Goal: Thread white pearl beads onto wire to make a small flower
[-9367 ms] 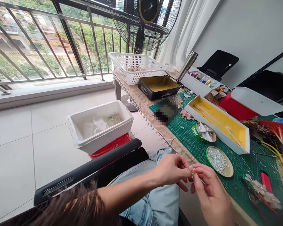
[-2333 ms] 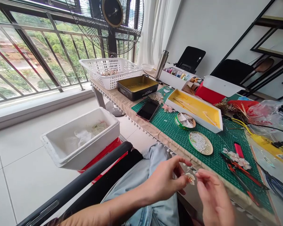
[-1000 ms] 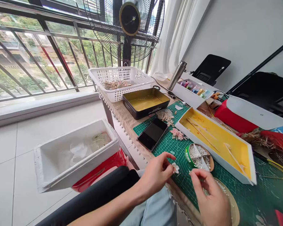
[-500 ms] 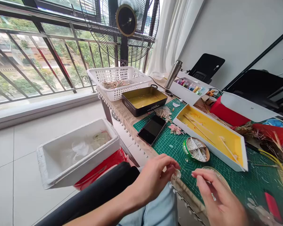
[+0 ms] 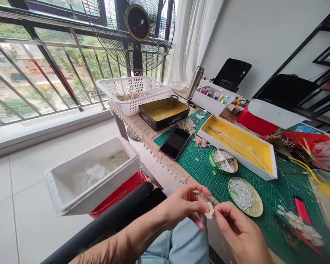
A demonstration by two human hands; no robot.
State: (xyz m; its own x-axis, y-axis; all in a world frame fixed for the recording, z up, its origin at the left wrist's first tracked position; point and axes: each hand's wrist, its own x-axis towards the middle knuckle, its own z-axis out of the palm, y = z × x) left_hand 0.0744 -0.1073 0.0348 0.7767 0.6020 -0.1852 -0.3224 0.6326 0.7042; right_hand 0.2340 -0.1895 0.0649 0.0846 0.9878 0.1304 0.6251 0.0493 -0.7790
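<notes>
While pinched tight, a small white flower (image 5: 209,211), left hand (image 5: 181,207) half-curled, right hand (image 5: 240,233) closed against it

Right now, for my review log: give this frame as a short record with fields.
left hand: pinches a white petal piece
right hand: fingertips against the same piece
nearest dish: green-rimmed dish of white beads, on a green cutting mat
also nearby: divided bead tin, black phone, yellow-lined white box
</notes>
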